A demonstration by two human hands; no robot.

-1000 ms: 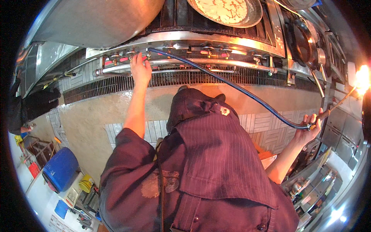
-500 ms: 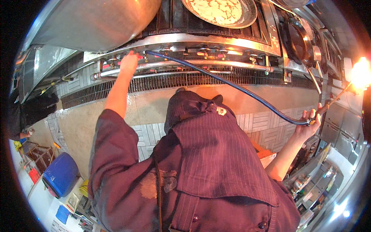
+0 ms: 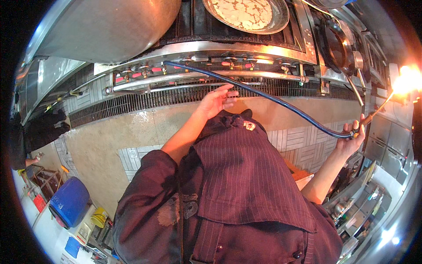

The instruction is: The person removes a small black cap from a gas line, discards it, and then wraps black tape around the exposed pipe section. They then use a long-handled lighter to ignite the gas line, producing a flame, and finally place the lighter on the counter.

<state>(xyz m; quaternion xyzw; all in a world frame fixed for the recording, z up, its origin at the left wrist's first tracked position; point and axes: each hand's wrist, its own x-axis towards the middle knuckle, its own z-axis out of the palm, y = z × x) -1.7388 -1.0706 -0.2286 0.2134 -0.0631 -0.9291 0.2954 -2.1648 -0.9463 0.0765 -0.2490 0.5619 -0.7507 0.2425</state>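
My right hand (image 3: 351,140) is wrapped round the handle of a gas torch (image 3: 368,119), out at the far right. From the torch tip a large bright flame (image 3: 407,81) burns. A blue hose (image 3: 281,102) runs from the torch's rear end leftward to the pipework at the stove front. My left hand (image 3: 218,101) hangs below the hose, fingers apart, holding nothing. Red-handled gas valves (image 3: 157,69) line the stove's front rail. On the stove (image 3: 206,47) sits a round pan (image 3: 285,20) with a pale, cracked-looking layer in it.
A big metal vessel (image 3: 118,31) fills the far left of the stove. Dark pans (image 3: 337,48) with long handles stand at the right. A floor grate (image 3: 132,104) runs along the stove. Behind at left are a blue barrel (image 3: 70,200), a yellow bucket (image 3: 99,216) and a person in dark clothes (image 3: 37,134).
My left hand has left the valves at the stove front and drawn back to the right, with its fingers spread. The torch stays in my right hand, still burning.
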